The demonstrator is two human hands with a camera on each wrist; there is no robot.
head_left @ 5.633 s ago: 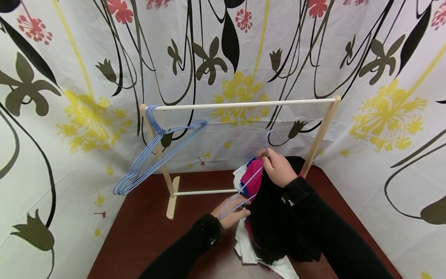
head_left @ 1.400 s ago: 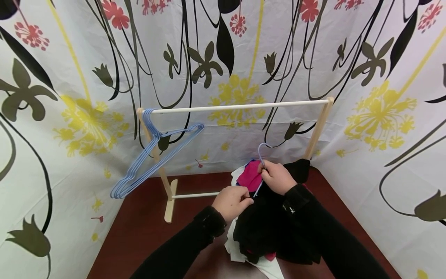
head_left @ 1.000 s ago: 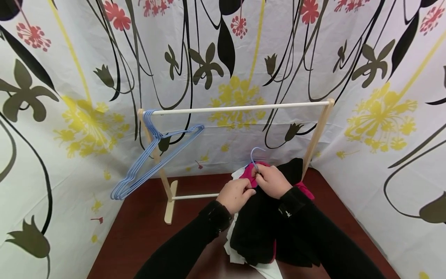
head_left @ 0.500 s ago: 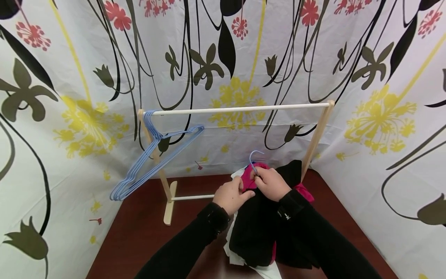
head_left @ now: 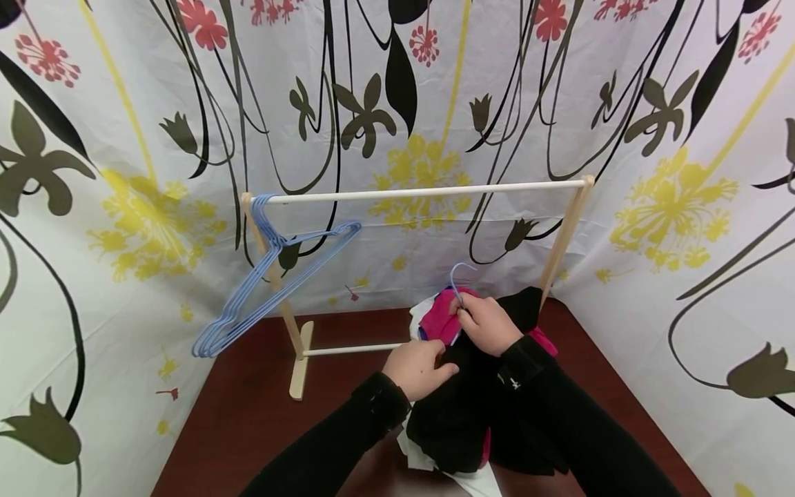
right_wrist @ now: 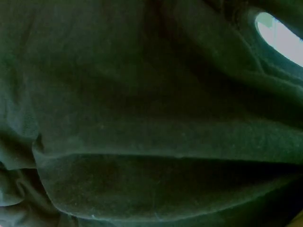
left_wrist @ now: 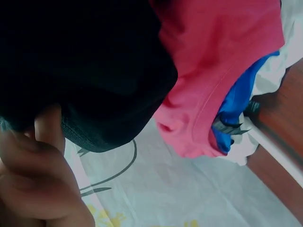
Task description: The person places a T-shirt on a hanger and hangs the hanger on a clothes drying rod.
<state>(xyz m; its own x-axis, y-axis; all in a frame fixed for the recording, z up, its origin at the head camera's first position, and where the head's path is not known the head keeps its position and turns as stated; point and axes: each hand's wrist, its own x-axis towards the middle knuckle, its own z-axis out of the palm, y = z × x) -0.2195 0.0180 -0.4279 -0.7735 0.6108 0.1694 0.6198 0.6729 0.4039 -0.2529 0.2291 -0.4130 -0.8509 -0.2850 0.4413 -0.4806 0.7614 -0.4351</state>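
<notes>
Hanger (head_left: 458, 284) neck is pinched by the right hand (head_left: 488, 323), hook end pointing up toward the rack rail (head_left: 428, 190). Black garment (head_left: 456, 407) edge is gripped by the left hand (head_left: 417, 368), above the clothes pile (head_left: 435, 319) near the tabletop's (head_left: 248, 421) far right corner.

Staged booth: floral curtain (head_left: 397, 90) walls, clothes rack (head_left: 428, 190).

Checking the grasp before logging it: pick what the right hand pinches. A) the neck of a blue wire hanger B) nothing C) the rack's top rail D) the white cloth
A: the right hand pinches the blue wire hanger just below its hook, above the black garment, while the left hand grips the garment's edge.
</notes>
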